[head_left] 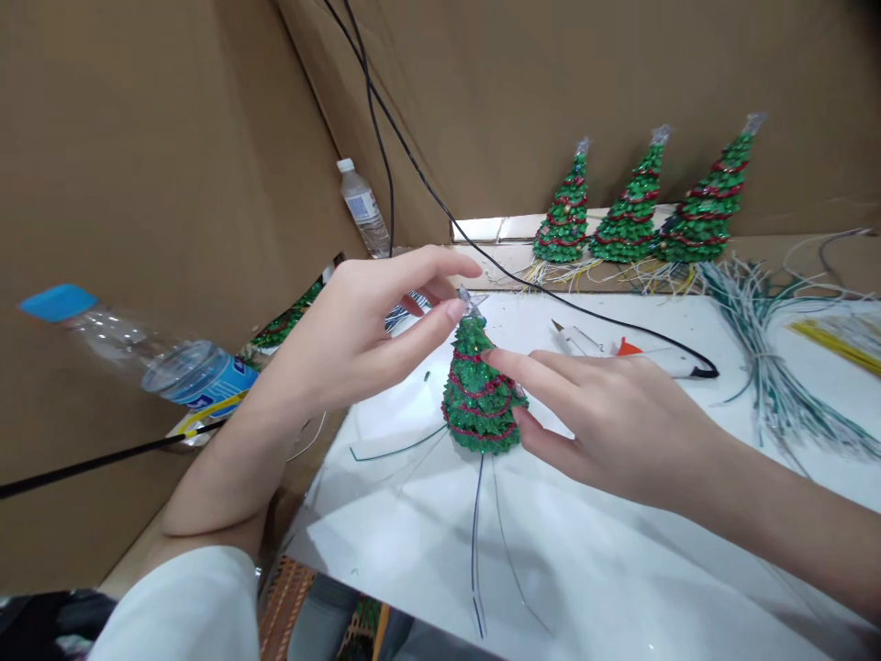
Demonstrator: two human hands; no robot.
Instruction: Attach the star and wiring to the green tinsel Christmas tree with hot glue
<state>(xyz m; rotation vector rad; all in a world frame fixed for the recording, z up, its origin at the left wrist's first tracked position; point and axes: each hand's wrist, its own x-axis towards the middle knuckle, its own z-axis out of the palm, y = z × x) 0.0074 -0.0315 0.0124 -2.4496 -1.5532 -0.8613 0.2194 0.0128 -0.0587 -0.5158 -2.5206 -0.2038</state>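
Note:
A small green Christmas tree figurine point(474, 395) with red garlands stands on the white tabletop, thin wires trailing from its base. My right hand point(592, 413) holds it from the right, index finger across its front and thumb low on its side. A clear star point(470, 301) tops the tree. Beside that star is my left hand point(385, 321), its thumb tip at or touching the star and its index finger raised apart. Whether the thumb presses on the star I cannot tell.
Three similar trees point(626, 211) stand along the back ledge. To the right lies a wire bundle point(763, 358). A pointed knife-like tool point(574, 338) and a black cable point(440, 197) lie behind my right hand. Plastic bottles point(206, 372) stand at the left.

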